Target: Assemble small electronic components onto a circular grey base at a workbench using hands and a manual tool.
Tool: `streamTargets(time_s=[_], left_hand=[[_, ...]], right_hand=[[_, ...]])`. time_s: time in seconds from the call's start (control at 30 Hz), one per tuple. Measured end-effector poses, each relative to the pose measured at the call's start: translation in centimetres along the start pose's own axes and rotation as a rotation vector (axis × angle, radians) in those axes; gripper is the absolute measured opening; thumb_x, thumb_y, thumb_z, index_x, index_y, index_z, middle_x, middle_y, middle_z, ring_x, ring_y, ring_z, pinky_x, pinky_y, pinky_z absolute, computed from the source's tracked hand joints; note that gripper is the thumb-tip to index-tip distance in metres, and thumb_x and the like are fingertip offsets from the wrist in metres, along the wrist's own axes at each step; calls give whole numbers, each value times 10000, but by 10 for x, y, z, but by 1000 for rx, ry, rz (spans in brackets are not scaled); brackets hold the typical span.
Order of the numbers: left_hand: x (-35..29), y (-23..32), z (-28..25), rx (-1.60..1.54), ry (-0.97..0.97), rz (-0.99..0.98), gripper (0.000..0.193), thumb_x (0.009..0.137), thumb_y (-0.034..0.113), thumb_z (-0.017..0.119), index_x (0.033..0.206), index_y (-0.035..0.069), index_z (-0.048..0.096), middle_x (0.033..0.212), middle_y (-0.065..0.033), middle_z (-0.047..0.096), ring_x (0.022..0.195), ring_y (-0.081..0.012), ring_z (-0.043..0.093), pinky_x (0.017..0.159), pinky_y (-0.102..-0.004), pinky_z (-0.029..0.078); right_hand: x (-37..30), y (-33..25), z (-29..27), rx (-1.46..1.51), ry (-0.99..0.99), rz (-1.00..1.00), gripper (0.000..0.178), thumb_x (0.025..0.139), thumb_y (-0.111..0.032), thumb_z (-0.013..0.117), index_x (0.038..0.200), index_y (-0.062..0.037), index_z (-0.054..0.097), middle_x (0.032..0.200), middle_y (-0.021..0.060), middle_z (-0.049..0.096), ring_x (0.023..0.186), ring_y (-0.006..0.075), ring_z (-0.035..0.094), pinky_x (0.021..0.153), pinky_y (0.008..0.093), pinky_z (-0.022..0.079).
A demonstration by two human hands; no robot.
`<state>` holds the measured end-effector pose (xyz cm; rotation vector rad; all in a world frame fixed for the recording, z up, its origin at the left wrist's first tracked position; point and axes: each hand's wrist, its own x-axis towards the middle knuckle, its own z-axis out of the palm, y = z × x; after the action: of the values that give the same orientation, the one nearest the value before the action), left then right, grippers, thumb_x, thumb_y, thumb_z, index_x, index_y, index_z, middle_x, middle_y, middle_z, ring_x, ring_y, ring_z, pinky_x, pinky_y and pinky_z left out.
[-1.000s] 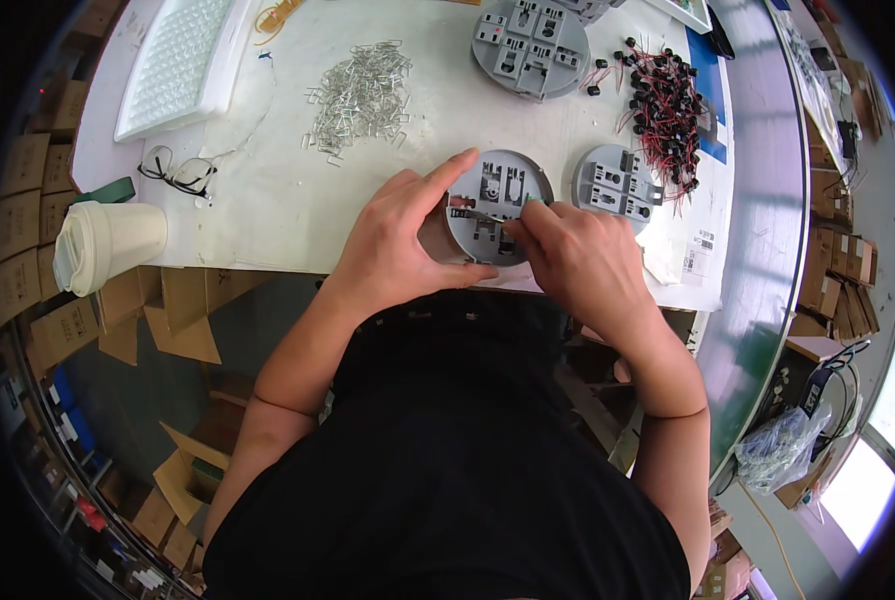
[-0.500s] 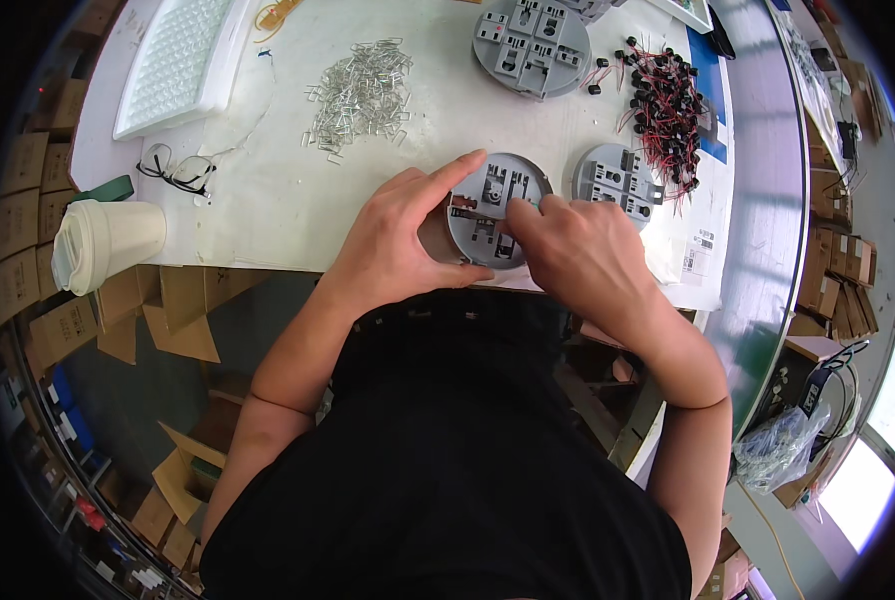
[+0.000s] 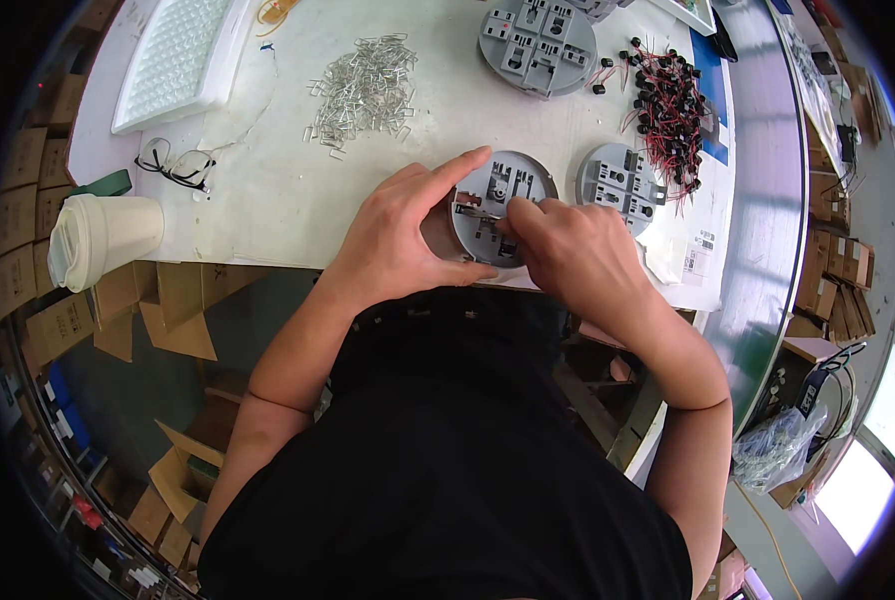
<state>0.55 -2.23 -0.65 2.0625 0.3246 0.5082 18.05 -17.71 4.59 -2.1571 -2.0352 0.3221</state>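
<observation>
White table [image 3: 258,225] in a room with lots of brown cardboard boxes [image 3: 18,225] off to the left. At the near edge of the table, right of its middle, a round gray plastic case [image 3: 481,188] with a raised rim and little slots and bumps inside. Around its left side, the left hand [image 3: 393,235], bent like a C and gripping the rim, thumb toward the near edge and pointing finger toward the far edge. Over its right side, the right hand [image 3: 573,245], closed, with fingertips bunched together, pinching a thin stick-like tool [image 3: 482,215] inside the case. Tool mostly hidden; cannot tell its full shape.

Just past the right hand, nearer the table's right edge, a round gray plastic plate [image 3: 618,180] with small blocks on top. Beyond that, along the right edge, a messy pile of small black parts with thin red wires [image 3: 670,120]. By the far edge, a big round gray plastic piece [image 3: 540,45]. Left of it, a loose heap of shiny bent metal clips [image 3: 363,90]. In the far left corner, a white tray with rows of clear bumps [image 3: 223,75]. Near the left edge, dark-framed glasses [image 3: 186,180]. At the near left corner, a cream cup with a lid [image 3: 123,235].
</observation>
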Motion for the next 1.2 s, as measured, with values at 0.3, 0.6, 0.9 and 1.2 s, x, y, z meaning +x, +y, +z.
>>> streamTargets(time_s=[0.3, 0.6, 0.9, 1.2], left_hand=[[-2, 1, 1, 17, -20, -55, 1052, 598, 299, 1007, 1543, 127, 577, 917, -91, 684, 866, -266, 644, 871, -404, 548], [0, -2, 1, 16, 15, 17, 1052, 609, 319, 1006, 1550, 138, 573, 924, -96, 689, 872, -274, 652, 877, -405, 550], [-5, 5, -8, 3, -31, -35, 969, 678, 231, 976, 1551, 134, 568, 1009, -111, 725, 887, -276, 657, 866, -411, 546], [-9, -2, -8, -102, -69, -247, 733, 827, -27, 824, 1510, 109, 595, 1057, -103, 751, 896, -174, 688, 738, -296, 530]], right_hand=[[4, -14, -28, -89, -122, 31, 76, 926, -90, 663, 942, -75, 590, 704, 130, 660, 595, 328, 703, 504, 450, 526], [8, -23, -23, -190, -80, 36, 87, 893, -53, 653, 945, -78, 587, 703, 123, 661, 603, 319, 710, 503, 438, 530], [-5, 4, -5, 140, -25, 111, 159, 980, -207, 688, 923, -69, 635, 708, 92, 674, 637, 354, 711, 560, 449, 549], [-27, -30, 19, 418, 462, 70, 256, 1009, -278, 721, 912, -54, 643, 804, 116, 659, 659, 359, 663, 570, 461, 508]])
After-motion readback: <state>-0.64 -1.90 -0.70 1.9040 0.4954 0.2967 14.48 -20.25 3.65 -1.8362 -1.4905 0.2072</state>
